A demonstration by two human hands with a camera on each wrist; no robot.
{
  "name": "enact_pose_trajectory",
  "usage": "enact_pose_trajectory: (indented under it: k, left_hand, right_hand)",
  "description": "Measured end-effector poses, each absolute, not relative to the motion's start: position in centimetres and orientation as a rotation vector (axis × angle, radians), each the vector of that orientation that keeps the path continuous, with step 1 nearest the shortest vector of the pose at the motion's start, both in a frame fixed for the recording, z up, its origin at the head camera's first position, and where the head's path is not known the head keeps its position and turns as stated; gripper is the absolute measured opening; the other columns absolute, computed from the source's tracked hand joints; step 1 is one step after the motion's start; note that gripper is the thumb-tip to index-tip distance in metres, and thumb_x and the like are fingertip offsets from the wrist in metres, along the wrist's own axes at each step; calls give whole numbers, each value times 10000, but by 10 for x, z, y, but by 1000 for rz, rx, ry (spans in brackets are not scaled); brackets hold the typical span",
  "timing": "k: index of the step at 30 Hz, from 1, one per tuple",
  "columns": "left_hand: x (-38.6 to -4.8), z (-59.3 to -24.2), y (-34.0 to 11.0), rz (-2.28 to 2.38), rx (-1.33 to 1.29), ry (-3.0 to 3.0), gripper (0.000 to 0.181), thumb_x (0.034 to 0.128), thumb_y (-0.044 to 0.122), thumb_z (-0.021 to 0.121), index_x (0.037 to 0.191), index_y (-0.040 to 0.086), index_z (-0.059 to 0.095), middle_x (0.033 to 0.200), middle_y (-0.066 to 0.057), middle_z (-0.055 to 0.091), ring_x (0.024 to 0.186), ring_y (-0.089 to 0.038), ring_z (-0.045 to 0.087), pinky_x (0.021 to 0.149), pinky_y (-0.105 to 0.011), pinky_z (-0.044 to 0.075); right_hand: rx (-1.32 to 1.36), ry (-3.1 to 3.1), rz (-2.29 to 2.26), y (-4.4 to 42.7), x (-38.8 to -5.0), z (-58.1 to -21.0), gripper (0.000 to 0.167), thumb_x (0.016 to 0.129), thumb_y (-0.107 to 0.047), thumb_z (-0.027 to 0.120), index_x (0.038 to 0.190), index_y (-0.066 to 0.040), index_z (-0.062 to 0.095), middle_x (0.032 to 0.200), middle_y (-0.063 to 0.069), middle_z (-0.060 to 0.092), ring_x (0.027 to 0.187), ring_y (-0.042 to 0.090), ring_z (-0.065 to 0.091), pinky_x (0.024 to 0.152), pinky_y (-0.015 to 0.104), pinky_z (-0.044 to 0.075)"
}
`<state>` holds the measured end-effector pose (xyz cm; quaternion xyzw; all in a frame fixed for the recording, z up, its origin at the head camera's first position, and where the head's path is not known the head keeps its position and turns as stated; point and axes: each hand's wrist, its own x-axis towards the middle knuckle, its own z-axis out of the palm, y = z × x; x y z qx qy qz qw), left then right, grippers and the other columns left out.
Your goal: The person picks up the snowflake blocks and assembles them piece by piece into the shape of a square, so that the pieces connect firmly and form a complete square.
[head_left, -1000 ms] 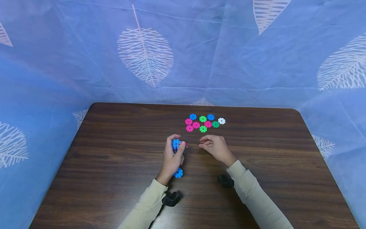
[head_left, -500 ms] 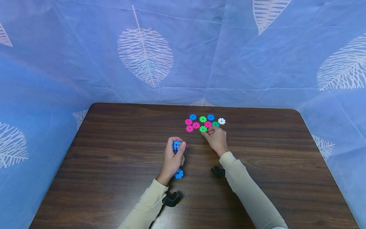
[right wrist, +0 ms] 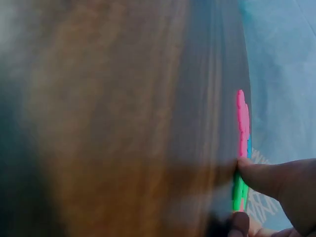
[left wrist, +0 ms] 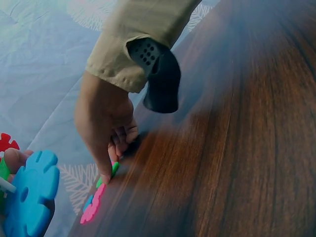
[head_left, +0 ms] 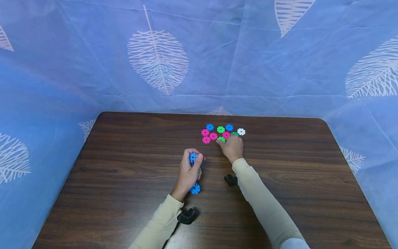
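My left hand (head_left: pixel 186 174) grips a small cluster of joined interlocking plastic discs. One blue disc (head_left: pixel 193 157) shows between thumb and forefinger, and another blue disc (head_left: pixel 195 188) pokes out below the palm. The left wrist view shows a large blue disc (left wrist: pixel 32 195), a red disc (left wrist: pixel 7 143) and a bit of green; the fingers hide the rest. At the loose discs, my right hand (head_left: pixel 234 148) pinches a bright green disc (head_left: pixel 221 139) by its edges. In the right wrist view the thumb (right wrist: pixel 264 175) lies at one end of this green disc (right wrist: pixel 238 192).
Around the right hand lie several flat discs: pink discs (head_left: pixel 213 136), blue discs (head_left: pixel 229 127), a second bright green disc (head_left: pixel 220 129), a dark green disc (head_left: pixel 234 134) partly covered, and a white disc (head_left: pixel 241 131). Behind the brown table (head_left: pixel 130 145) hangs a blue cloth (head_left: pixel 211 62).
My right hand has moved forward and slightly left from beside the left hand to the discs, and now has the bright green disc between its fingers. The left hand has barely shifted.
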<state>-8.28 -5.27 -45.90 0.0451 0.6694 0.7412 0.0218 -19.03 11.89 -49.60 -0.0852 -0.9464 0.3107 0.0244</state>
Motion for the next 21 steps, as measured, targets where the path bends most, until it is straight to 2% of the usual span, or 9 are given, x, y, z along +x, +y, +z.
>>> enact_pose_trajectory:
  k: [3,9,11,13,15,17,18,20,21]
  left_hand:
    - [-86,-471,-51,2292,141,2068,213,1010,175,448,1121,4,386,1042,-300,565,374,-102,396,373,-192,356]
    - [-83,-460,-53,2280,144,2075,208,1010,140,438,1122,-26,380,1049,-333,556,394,-93,403,393,-175,363]
    - [-82,-455,-53,2267,140,2082,204,1011,129,431,1124,-32,378,1063,-349,547,404,-92,406,400,-169,366]
    - [-82,-455,-54,2258,142,2088,206,1013,135,426,1130,-27,376,1070,-347,546,408,-95,408,404,-168,367]
    - [-82,-455,-54,2259,140,2083,214,1016,140,418,1136,-30,369,1076,-351,545,407,-91,406,405,-164,362]
    - [-82,-455,-55,2266,138,2076,220,1019,139,406,1141,-38,363,1074,-355,543,403,-88,402,402,-162,356]
    - [-82,-455,-55,2270,138,2072,223,1020,137,401,1144,-43,359,1071,-359,540,401,-87,400,401,-162,353]
    - [-82,-455,-55,2276,137,2074,227,1023,132,391,1148,-54,354,1067,-364,537,400,-89,398,398,-160,351]
    - [-82,-455,-56,2279,138,2075,229,1024,128,385,1151,-60,353,1065,-366,535,400,-89,398,397,-159,350]
  right_hand:
    - [-314,-2966,963,120,-193,-493,587,825,-336,733,438,-100,361,424,-19,284,436,126,304,443,265,287]
    - [-315,-3037,982,124,-193,-486,597,816,-273,745,419,-117,327,412,-42,243,420,112,276,464,268,305]
    - [-291,-3042,1002,125,-192,-486,556,821,-236,736,450,-95,347,470,-30,266,487,143,292,534,289,337]
    - [-321,-3016,1090,127,-189,-486,403,828,-188,722,555,-49,460,574,1,388,628,200,410,657,330,420]
    - [-345,-2969,1190,129,-185,-486,237,843,-147,696,727,4,554,691,87,527,779,282,507,836,377,424]
    - [-383,-2902,1301,131,-181,-487,178,857,-118,675,917,22,582,857,164,640,934,340,585,941,400,405]
    - [-394,-2865,1349,133,-178,-488,197,860,-109,671,980,19,581,885,177,678,921,321,632,930,390,419]
    - [-366,-2820,1424,136,-174,-490,202,870,-100,661,1007,25,580,892,188,712,756,240,698,887,335,464]
    - [-348,-2801,1471,137,-172,-490,205,873,-95,659,1019,22,575,885,189,717,693,211,703,826,300,507]
